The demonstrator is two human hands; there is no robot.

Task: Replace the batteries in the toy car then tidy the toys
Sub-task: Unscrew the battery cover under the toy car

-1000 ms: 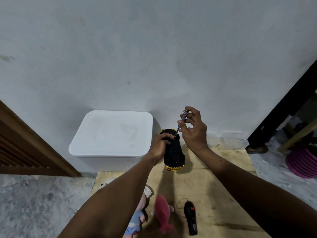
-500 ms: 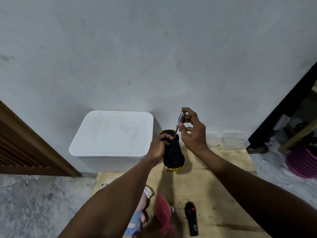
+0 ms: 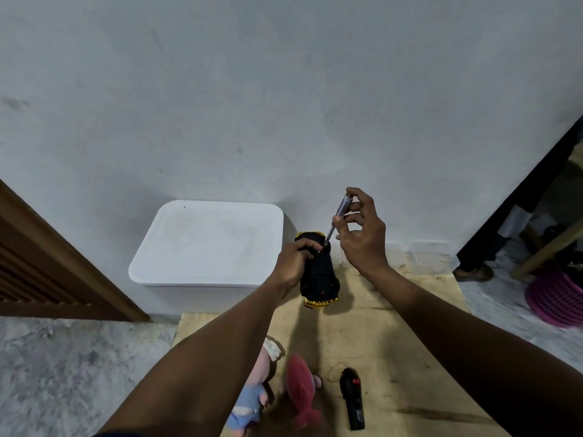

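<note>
A black toy car point(image 3: 321, 275) with yellow trim lies upside down on the wooden board point(image 3: 394, 335). My left hand point(image 3: 291, 263) grips its far left side. My right hand point(image 3: 362, 234) pinches a thin screwdriver point(image 3: 336, 219) by its clear handle, and the tip touches the car's underside near my left fingers. A black remote control point(image 3: 352, 402) with red buttons lies on the board near me. A pink and blue plush doll point(image 3: 255, 392) and a red plush fish point(image 3: 301, 392) lie at the board's near left, partly hidden by my left arm.
A white lidded bin point(image 3: 208, 244) stands against the wall left of the car. Clear plastic containers point(image 3: 429, 257) sit by the wall at the right. A brown louvred door point(image 3: 38, 257) is at far left, a purple basket point(image 3: 558, 298) and dark furniture at far right.
My right hand has shifted its fingers along the screwdriver handle, which now stands a little more upright. The car and my left hand stay where they were.
</note>
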